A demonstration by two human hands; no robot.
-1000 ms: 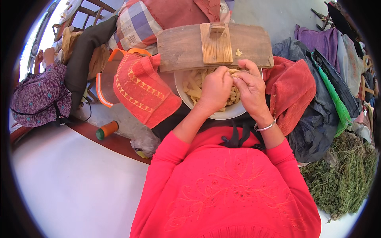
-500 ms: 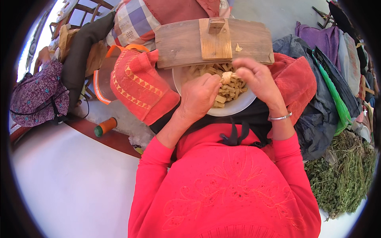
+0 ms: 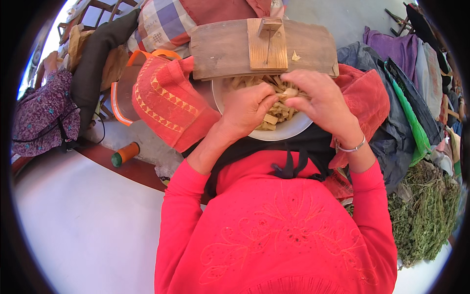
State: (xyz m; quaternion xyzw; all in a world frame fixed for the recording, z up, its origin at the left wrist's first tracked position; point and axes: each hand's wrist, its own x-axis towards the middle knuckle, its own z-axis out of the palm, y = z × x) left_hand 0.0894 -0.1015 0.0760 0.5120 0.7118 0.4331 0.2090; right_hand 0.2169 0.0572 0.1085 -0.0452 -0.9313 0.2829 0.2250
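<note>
A wide pale bowl (image 3: pixel 289 135) rests on my lap, holding many short, yellowish-tan dried pieces (image 3: pixel 269 121) that look like cut stalks or strips. Over its left side, my left hand (image 3: pixel 248 109) is closed, thumb against curled fingers, on a pale strip-like piece (image 3: pixel 281 97). My right hand (image 3: pixel 322 102), with a silver bracelet at the wrist, faces it from the right. Its thumb and fingers stand apart around the far end of that piece; whether they touch it I cannot tell. Behind the bowl, a wooden board (image 3: pixel 215 51) carries a raised block with an upright thin blade or spike.
Red towels (image 3: pixel 169 105) lie on both sides of the bowl. An orange-and-green spool (image 3: pixel 125 154) is at the left, near a purple patterned cloth bag (image 3: pixel 41 115). Dark plastic bags (image 3: pixel 379 152) and a heap of dried green plants (image 3: pixel 426 215) are on the right.
My right hand has come down and inward toward the piece in my left hand, its earlier motion blur lessened. The left hand stays almost in place.
</note>
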